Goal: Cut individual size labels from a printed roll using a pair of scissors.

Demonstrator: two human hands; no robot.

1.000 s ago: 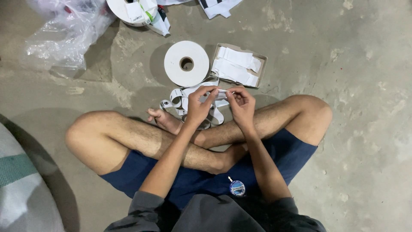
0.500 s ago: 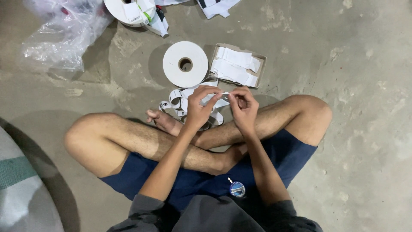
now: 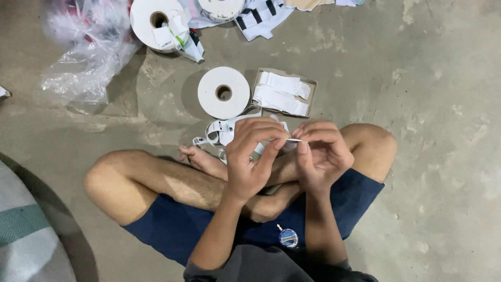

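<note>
I sit cross-legged on a concrete floor. My left hand (image 3: pixel 255 154) and my right hand (image 3: pixel 321 151) meet above my crossed ankles, both pinching a thin white label strip (image 3: pixel 293 140) between thumb and fingers. A loose tangle of the same white ribbon (image 3: pixel 222 131) trails from under my left hand toward my foot. Just beyond it lies a white roll of label tape (image 3: pixel 224 93). To the right of the roll is a shallow cardboard tray (image 3: pixel 312 83) holding stacked white cut labels (image 3: pixel 282 93).
Another white roll (image 3: pixel 155 22) with loose labels lies at the top, a third roll (image 3: pixel 222 8) beside it. Crumpled clear plastic bags (image 3: pixel 86 62) are at the upper left. A grey and green sack (image 3: pixel 26 235) fills the lower left corner.
My hands have lifted nearer the camera, still pinching the strip between them. The view has shifted slightly, showing more of the rolls at the top.
</note>
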